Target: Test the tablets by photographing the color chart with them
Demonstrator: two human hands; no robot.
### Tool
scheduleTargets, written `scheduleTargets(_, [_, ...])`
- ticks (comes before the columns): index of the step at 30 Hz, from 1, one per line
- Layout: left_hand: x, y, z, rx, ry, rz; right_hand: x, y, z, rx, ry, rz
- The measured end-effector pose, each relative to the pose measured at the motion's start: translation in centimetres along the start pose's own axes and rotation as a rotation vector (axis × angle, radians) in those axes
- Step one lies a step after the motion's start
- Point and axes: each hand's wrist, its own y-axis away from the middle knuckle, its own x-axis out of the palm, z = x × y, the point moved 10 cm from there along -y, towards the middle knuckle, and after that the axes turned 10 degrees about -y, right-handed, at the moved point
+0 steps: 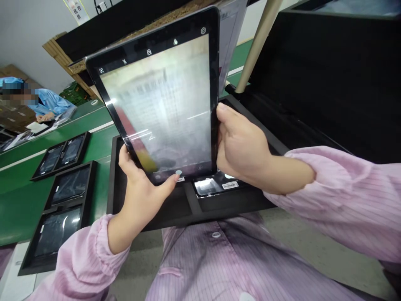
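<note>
A black-framed tablet is held up, tilted, in front of me; its screen shows a blurred camera picture with icons along the top. My left hand grips its lower left corner, the thumb lying on the bottom edge near the round shutter button. My right hand is closed on the right edge, most of its fingers hidden behind. Below the tablet sits a black tray with compartments. In it, partly covered, lies another tablet with a white barcode label.
To the left, black trays with dark-screened tablets stand on the green conveyor. A large black panel and a beige post rise at the right. Farther left a person in blue works at the line.
</note>
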Motion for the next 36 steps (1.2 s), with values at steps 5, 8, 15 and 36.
scheduleTargets(5, [0.1,0.0,-0.4,-0.028,-0.011,-0.016,0.2,-0.2,-0.1,0.042,-0.033,0.025])
scheduleTargets(8, [0.3,0.5,-0.5,-0.049,-0.029,-0.019,0.1,-0.1,0.0,0.038,-0.031,0.039])
scheduleTargets(15, [0.0,0.9,-1.0,-0.027,-0.04,-0.038,0.1,0.1,0.3,0.018,-0.031,0.047])
scheduleTargets(36, [0.6,0.6,-0.4,-0.079,-0.034,-0.048,0.3,0.1,0.6,0.036,-0.028,0.056])
